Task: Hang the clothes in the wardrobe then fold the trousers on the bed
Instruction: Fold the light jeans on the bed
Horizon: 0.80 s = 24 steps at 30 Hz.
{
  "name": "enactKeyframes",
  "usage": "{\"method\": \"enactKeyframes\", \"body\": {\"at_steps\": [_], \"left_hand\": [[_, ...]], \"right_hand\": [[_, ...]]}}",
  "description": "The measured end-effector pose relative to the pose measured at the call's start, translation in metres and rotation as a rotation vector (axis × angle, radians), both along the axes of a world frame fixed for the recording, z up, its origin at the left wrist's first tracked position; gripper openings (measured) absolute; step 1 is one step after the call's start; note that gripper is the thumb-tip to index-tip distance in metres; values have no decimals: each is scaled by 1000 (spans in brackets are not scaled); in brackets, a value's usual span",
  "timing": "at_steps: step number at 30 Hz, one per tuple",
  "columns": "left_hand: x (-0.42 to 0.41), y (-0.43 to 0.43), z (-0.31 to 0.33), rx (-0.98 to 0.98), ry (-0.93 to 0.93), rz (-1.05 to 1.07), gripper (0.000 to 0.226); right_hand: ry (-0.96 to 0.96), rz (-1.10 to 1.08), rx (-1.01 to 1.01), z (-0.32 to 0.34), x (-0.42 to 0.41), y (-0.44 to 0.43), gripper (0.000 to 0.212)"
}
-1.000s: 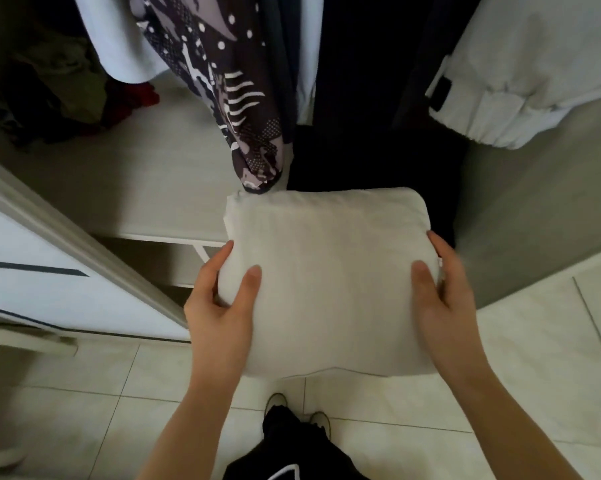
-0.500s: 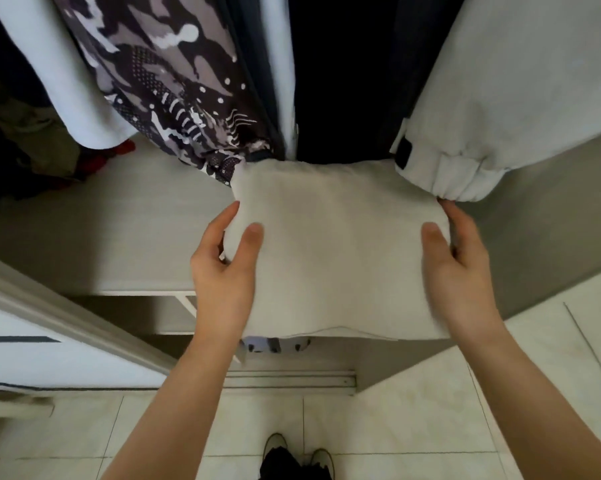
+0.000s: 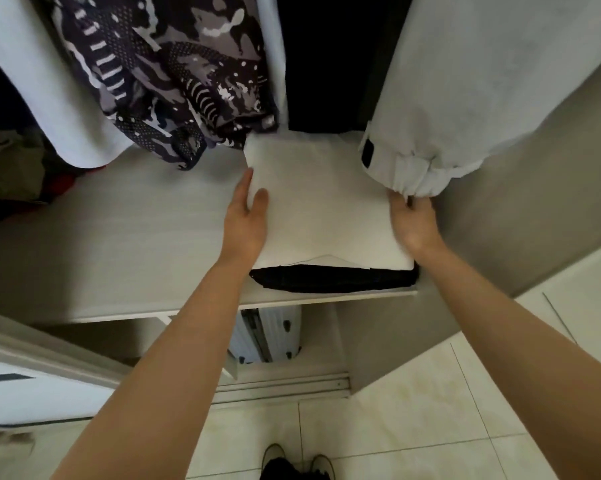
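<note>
**Setting the folded stack square on the shelf**

The folded white trousers (image 3: 326, 209) lie on a dark folded garment (image 3: 333, 278) at the right front corner of the shelf (image 3: 119, 244), under a pale sleeve cuff (image 3: 406, 168). The left hand (image 3: 245, 220) lies straight-fingered along their left edge, thumb on top. The right hand (image 3: 413, 223) meets their right edge, but the cuff hides its fingertips, so its grip cannot be told. Best to draw both hands out sideways and level, so the 2 pieces stay aligned.
</note>
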<state>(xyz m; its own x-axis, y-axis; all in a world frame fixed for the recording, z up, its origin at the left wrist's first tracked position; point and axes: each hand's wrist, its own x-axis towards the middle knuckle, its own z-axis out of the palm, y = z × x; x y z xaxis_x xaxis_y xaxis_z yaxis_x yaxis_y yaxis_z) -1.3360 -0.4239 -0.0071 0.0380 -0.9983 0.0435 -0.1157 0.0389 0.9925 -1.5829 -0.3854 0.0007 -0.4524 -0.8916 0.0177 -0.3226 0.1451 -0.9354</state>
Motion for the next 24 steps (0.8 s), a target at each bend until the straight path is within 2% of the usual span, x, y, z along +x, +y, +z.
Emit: {"method": "enactKeyframes", "body": {"at_steps": [2, 5, 9, 12, 15, 18, 21, 22, 24], "left_hand": [[2, 3, -18, 77, -80, -26, 51], [4, 5, -27, 99, -59, -30, 53], [5, -5, -20, 128, 97, -58, 52], [3, -12, -11, 62, 143, -63, 49], [-1, -6, -22, 111, 80, -70, 46], [-8, 3, -37, 147, 36, 138, 50], [-7, 10, -38, 178, 75, 249, 78], [-3, 12, -44, 195, 74, 241, 79], [4, 29, -57, 214, 68, 231, 59]], "right_hand": [[32, 60, -3, -10, 2, 2, 43], [18, 91, -12, -18, 0, 5, 48], [-98, 97, -103, 3, 1, 10, 26], [-138, 50, -185, 9, -1, 18, 27], [-65, 0, -47, -7, -8, 18, 13], [-99, -96, 145, -18, -12, 16, 45], [-137, -132, 157, -15, -9, 16, 47], [-154, -138, 156, -16, -10, 17, 46], [-229, -137, 122, -19, -13, 23, 43]]}}
